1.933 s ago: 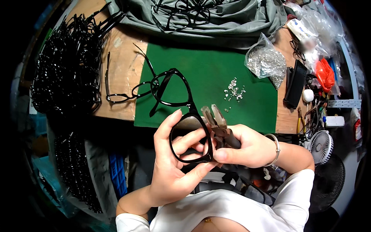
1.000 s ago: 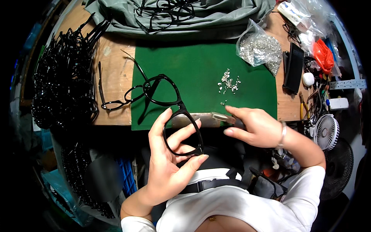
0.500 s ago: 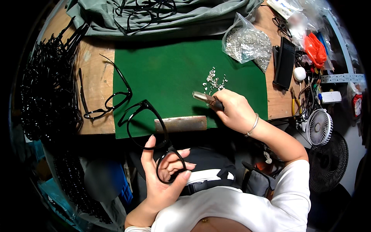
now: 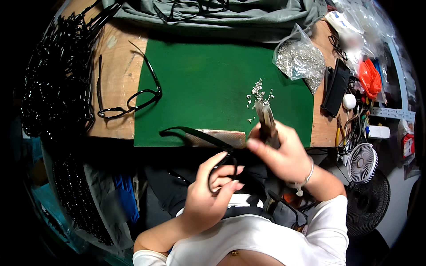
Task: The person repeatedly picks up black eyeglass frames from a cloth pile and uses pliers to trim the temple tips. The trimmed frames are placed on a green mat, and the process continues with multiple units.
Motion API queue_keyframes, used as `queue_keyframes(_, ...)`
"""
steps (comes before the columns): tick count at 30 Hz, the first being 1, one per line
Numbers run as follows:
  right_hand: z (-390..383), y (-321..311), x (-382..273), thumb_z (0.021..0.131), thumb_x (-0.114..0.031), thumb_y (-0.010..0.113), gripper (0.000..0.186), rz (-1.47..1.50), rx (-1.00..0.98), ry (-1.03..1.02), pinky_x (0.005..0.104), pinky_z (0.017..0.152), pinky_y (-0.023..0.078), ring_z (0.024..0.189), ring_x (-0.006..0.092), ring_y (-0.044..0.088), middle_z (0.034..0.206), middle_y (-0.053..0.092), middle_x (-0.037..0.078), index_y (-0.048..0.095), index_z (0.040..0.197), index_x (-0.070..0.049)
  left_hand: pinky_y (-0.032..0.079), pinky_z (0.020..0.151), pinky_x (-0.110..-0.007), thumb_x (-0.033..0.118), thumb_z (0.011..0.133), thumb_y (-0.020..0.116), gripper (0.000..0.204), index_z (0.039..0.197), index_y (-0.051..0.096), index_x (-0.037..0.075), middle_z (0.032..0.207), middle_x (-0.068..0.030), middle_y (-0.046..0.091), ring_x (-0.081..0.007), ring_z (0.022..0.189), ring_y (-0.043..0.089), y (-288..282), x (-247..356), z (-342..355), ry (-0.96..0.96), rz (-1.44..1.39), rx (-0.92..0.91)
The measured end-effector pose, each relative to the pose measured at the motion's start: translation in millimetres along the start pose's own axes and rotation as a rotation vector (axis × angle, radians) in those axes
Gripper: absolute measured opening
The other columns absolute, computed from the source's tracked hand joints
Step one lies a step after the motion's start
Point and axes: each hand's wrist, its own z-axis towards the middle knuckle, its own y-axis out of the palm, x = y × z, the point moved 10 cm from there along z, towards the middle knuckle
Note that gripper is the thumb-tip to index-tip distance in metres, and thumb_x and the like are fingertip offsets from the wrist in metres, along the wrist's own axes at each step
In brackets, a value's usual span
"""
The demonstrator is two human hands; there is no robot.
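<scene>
My left hand (image 4: pixel 205 197) grips a black eyeglass frame (image 4: pixel 202 134) just off the table's near edge, fingers curled around one rim. An arm of that frame reaches left over a ridged metal block (image 4: pixel 237 137) at the edge of the green mat (image 4: pixel 199 84). In my right hand (image 4: pixel 289 155) is a pair of pliers (image 4: pixel 267 120), jaws pointing away from me and blurred; whether they pinch anything cannot be made out. Small silvery metal pieces (image 4: pixel 258 92) lie loosely scattered on the mat just beyond the jaws.
Another black eyeglass frame (image 4: pixel 144 98) lies across the mat's left edge. A heap of black frames (image 4: pixel 55 84) fills the left side. At the far right of the mat sits a clear bag of silvery parts (image 4: pixel 301 60). A phone (image 4: pixel 336 88) and small white fan (image 4: pixel 362 163) stand right.
My left hand has moved right and turned the eyeglass frame, so its arm points left. My right hand has swung the pliers to point away from me and come nearer. The whole view has shifted slightly.
</scene>
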Motion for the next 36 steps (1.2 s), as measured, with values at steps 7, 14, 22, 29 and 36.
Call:
queue_keyframes(7, -12, 32, 2, 0.084, -0.012, 0.055, 0.012, 0.527, 0.085, -0.042, 0.0175, 0.048, 0.039, 0.058, 0.0029, 0.046, 0.070, 0.051, 0.000, 0.048, 0.085, -0.002, 0.048, 0.077, -0.028, -0.012, 0.080, 0.045, 0.052, 0.124, 0.021, 0.001, 0.100, -0.0172, 0.050, -0.0180, 0.085, 0.058, 7, 5, 1, 0.165, 0.052, 0.068)
queue_keyframes(14, -19, 60, 15, 0.083, -0.020, 0.058, 0.019, 0.922, -0.135, 0.371, 0.0163, 0.044, 0.035, 0.057, 0.0033, 0.046, 0.068, 0.049, -0.002, 0.046, 0.089, -0.007, 0.048, 0.074, -0.029, -0.011, 0.079, 0.045, 0.053, 0.124, 0.022, 0.003, 0.100, -0.0181, 0.050, -0.0199, 0.080, 0.059, 8, 4, -3, -0.056, -0.173, -0.069)
queue_keyframes(22, -30, 74, 0, 0.081, -0.026, 0.060, 0.022, 1.029, -0.350, 0.470, 0.0150, 0.041, 0.031, 0.054, 0.0042, 0.047, 0.067, 0.048, -0.003, 0.046, 0.089, -0.011, 0.049, 0.073, -0.030, -0.008, 0.080, 0.047, 0.052, 0.124, 0.023, 0.003, 0.098, -0.0180, 0.053, -0.0214, 0.078, 0.060, 11, 20, -16, -0.167, -0.394, -0.170)
queue_keyframes(29, -27, 64, -9, 0.082, -0.021, 0.058, 0.019, 0.838, -0.285, 0.376, 0.0165, 0.048, 0.035, 0.056, 0.0045, 0.045, 0.068, 0.048, -0.002, 0.046, 0.087, -0.008, 0.049, 0.073, -0.030, -0.006, 0.081, 0.047, 0.050, 0.123, 0.023, 0.003, 0.100, -0.0192, 0.051, -0.0205, 0.081, 0.059, 9, 13, -19, -0.160, -0.305, -0.120)
queue_keyframes(36, -26, 57, -16, 0.083, -0.016, 0.057, 0.017, 0.628, -0.246, 0.298, 0.0197, 0.053, 0.039, 0.058, 0.0051, 0.047, 0.070, 0.048, 0.000, 0.046, 0.087, -0.004, 0.048, 0.073, -0.030, -0.007, 0.080, 0.047, 0.050, 0.122, 0.023, 0.002, 0.099, -0.0189, 0.052, -0.0197, 0.079, 0.059, 7, 8, -23, -0.232, -0.367, -0.144)
